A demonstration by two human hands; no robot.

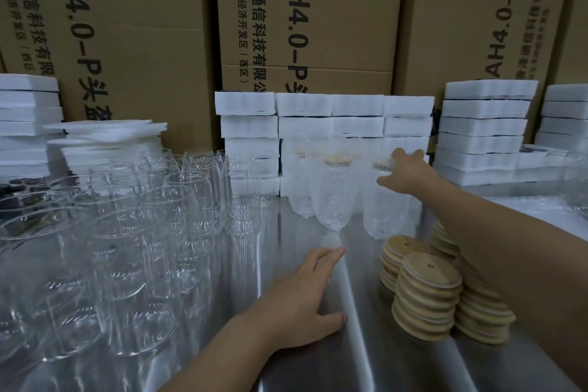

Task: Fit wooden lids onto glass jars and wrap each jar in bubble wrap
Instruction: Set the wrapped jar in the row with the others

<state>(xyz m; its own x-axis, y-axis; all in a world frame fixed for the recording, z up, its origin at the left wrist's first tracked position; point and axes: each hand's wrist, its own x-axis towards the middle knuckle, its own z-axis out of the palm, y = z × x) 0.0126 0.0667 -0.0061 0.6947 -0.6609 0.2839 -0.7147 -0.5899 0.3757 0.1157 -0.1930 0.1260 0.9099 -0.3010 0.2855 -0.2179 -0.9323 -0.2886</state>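
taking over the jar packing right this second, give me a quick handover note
Left hand: open, resting flat on the steel table, holding nothing.
Right hand: extended toward the back, gripping the top of the rightmost wrapped jar.
Done: at least three lidded jars stand in bubble wrap at the back centre, that one included.
Left: many bare glass jars crowd the left side without lids. Stacks of wooden lids sit front right, beside the right forearm. Bubble wrap sheets seem to lie at the far right, though it is hard to tell.
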